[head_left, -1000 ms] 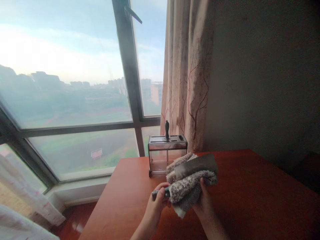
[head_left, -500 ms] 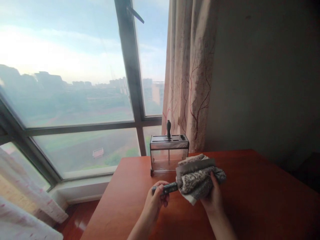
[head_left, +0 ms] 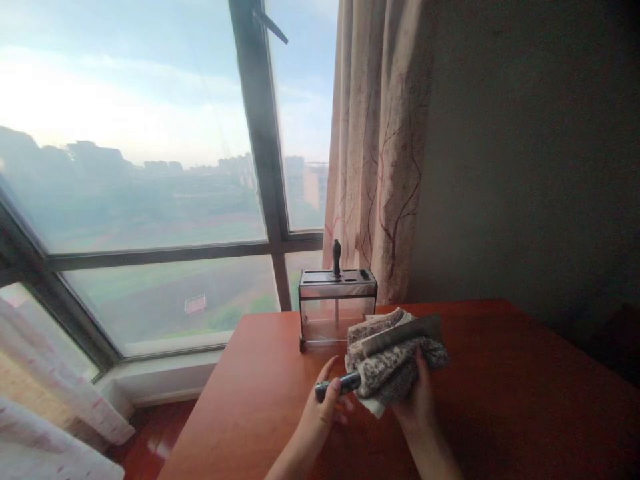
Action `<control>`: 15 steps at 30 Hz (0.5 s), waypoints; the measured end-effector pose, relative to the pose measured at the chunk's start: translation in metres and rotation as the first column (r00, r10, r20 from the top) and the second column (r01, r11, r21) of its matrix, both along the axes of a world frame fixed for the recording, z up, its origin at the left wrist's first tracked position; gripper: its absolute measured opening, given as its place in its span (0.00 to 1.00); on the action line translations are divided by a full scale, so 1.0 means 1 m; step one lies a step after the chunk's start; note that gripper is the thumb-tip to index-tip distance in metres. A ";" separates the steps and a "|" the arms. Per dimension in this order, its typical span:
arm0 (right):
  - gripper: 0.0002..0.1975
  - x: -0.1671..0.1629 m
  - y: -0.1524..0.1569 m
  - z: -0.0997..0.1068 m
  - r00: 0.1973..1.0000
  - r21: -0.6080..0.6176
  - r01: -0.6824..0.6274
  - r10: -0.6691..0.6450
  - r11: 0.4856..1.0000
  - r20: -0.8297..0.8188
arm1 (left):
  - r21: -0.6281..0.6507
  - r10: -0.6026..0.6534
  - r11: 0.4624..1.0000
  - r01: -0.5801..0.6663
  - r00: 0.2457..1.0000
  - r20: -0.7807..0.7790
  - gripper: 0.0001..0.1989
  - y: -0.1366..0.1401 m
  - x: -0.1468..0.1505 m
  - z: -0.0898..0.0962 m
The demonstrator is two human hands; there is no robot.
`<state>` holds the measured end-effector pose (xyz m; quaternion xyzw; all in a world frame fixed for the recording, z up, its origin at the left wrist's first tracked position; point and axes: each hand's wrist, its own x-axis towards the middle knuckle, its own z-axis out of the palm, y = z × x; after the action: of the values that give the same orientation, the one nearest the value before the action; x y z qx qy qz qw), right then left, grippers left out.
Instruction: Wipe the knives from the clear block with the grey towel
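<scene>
A kitchen cleaver lies slantwise above the table, its dark handle (head_left: 345,383) to the left and its broad grey blade (head_left: 403,333) to the right. My left hand (head_left: 323,403) holds the handle, with the thumb on top and the index finger raised off it. Folded round the blade is a fuzzy grey-and-white cloth (head_left: 387,367); the upper edge of the blade sticks out. My right hand (head_left: 417,393) grips this cloth from below, thumb on its front. The other right fingers are hidden behind the cloth.
Behind the hands, a clear-sided knife block (head_left: 337,283) with a metal top stands on the red-brown table (head_left: 240,400). One black-handled tool (head_left: 337,257) is upright in it. A window (head_left: 150,200) and a patterned curtain (head_left: 383,147) rise beyond the table.
The cleaver has shifted right within the cloth, and its blade reaches further out. My left hand has moved right and slightly down, its index finger lifting off the handle.
</scene>
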<state>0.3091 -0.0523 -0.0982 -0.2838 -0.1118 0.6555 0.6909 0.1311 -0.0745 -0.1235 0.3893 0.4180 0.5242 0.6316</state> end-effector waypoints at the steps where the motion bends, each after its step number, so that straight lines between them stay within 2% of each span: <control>1: 0.26 -0.006 -0.002 -0.001 0.999 -0.008 -0.035 0.035 0.999 0.008 | -0.012 -0.002 1.000 0.002 1.000 0.020 0.44 -0.001 0.002 0.000; 4: 0.27 -0.024 -0.007 -0.004 0.992 -0.010 -0.122 0.123 0.992 0.022 | -0.017 0.019 1.000 -0.018 0.994 0.107 0.42 0.001 0.007 0.002; 8: 0.24 -0.040 -0.014 -0.008 0.973 0.011 -0.232 0.232 0.973 0.002 | -0.009 0.086 0.996 -0.086 0.975 0.207 0.40 0.006 0.007 0.003; 12: 0.19 -0.043 -0.017 -0.005 0.981 0.019 -0.193 0.193 0.981 0.006 | -0.106 0.078 0.993 -0.053 0.967 0.243 0.32 0.002 0.002 0.013; 15: 0.17 -0.040 -0.016 -0.002 0.984 0.066 -0.181 0.181 0.981 0.006 | -0.057 0.055 0.998 -0.040 0.959 0.277 0.28 -0.001 -0.004 0.031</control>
<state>0.2693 -0.0682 -0.0998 -0.2492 -0.1588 0.7114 0.6377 0.1270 -0.0756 -0.0927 0.2852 0.3474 0.5780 0.6811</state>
